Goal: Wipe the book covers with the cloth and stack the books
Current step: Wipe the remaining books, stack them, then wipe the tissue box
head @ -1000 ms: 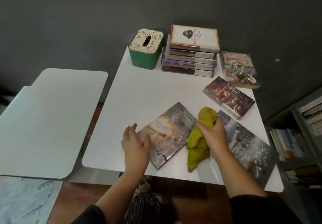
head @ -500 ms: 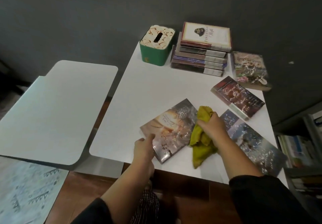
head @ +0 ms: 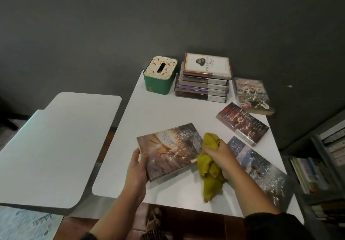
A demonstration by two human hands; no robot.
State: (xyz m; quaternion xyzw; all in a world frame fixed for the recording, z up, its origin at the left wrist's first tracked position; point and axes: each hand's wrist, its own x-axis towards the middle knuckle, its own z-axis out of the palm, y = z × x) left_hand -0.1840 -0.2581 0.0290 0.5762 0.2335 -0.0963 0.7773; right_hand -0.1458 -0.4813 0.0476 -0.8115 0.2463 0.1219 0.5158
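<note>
Two hands share this job, and they work apart on either side of one book. Your left hand [head: 139, 166] grips the near left edge of the brown-gold book [head: 170, 151], thumb on the cover and fingers curled under the edge, most likely to raise it off the white table [head: 155, 116] or to keep it from sliding. Your right hand [head: 219, 157] is bunched around the yellow-green cloth [head: 210, 166], which touches the book's right edge and trails onto the table toward you; holding it wadded gives you a firm pad for rubbing.

That book lies near the front of the table, turned at an angle, its glossy cover a warm swirl with pale glittery specks. A blue starry book [head: 261, 168] lies partly under your right forearm, so it probably waits its turn. Farther back, a dark red book [head: 242, 123] and a floral book [head: 252, 95] lie singly, well apart from your hands. The stack of books [head: 204, 80] stands at the far edge, just beside the green tissue box [head: 160, 77], keeping the front free for wiping.
</note>
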